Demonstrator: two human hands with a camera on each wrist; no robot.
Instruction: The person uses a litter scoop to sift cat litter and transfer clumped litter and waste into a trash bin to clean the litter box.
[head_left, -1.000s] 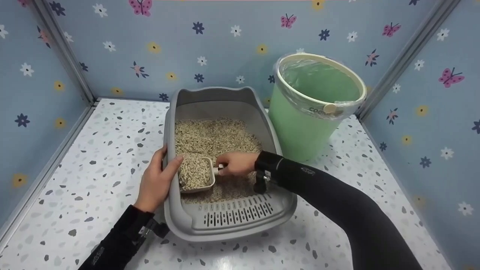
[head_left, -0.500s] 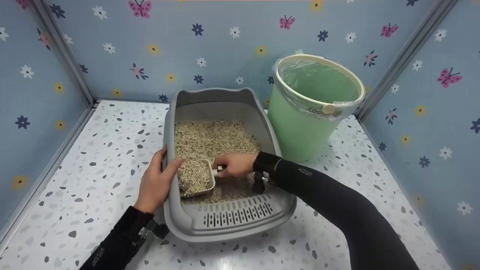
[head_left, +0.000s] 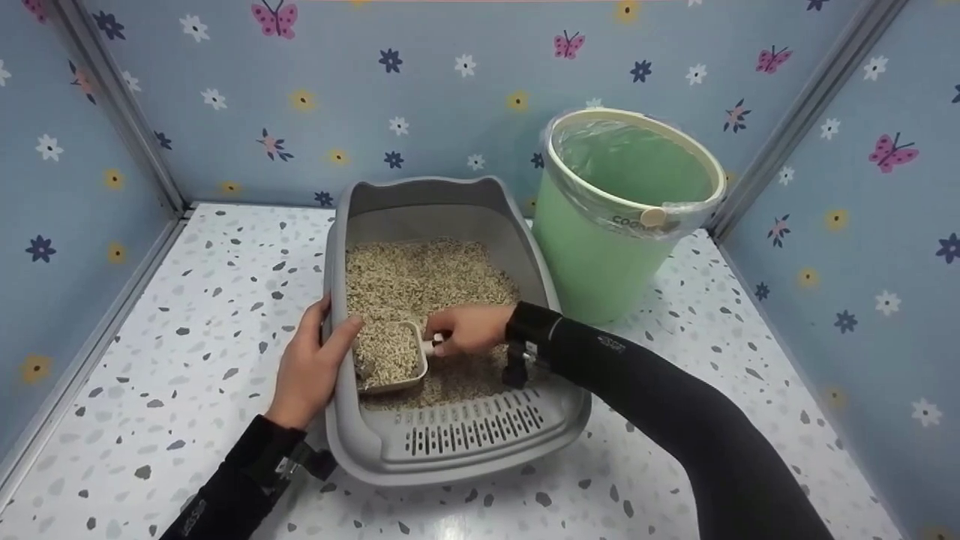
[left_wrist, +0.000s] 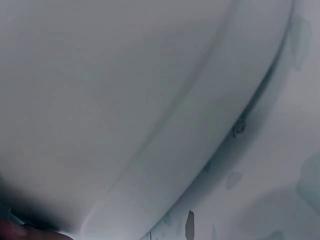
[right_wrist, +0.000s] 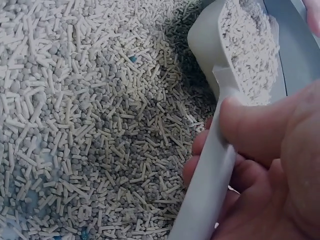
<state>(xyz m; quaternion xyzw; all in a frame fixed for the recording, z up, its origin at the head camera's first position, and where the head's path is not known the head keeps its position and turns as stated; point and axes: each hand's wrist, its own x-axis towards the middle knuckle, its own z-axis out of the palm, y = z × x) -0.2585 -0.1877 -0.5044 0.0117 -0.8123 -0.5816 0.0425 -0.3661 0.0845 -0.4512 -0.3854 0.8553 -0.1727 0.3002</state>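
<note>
A grey litter box [head_left: 461, 469] holds pale pellet litter [head_left: 431, 277]. My right hand [head_left: 476, 328] grips the white handle of a litter scoop [right_wrist: 202, 195] inside it. The scoop's pan is heaped with pellets and sits near the box's left wall. In the right wrist view the thumb lies along the handle and the fingers curl beneath. My left hand [head_left: 311, 367] holds the box's left rim, thumb over the top and fingers outside. The left wrist view shows mostly the box's outer wall [left_wrist: 110, 100], with a bit of a finger [left_wrist: 35, 232] in the lower corner.
A green trash bin [head_left: 600, 255] with a clear liner stands against the box's right side. Blue flowered panels [head_left: 442, 112] close off the back and both sides. Speckled white flooring [head_left: 217, 300] surrounds the box. A slotted step [head_left: 480, 427] forms the box's front.
The scoop has dipped slightly toward the box's front, with its pellets still heaped. Both hands keep their holds, and the head view has shifted a little.
</note>
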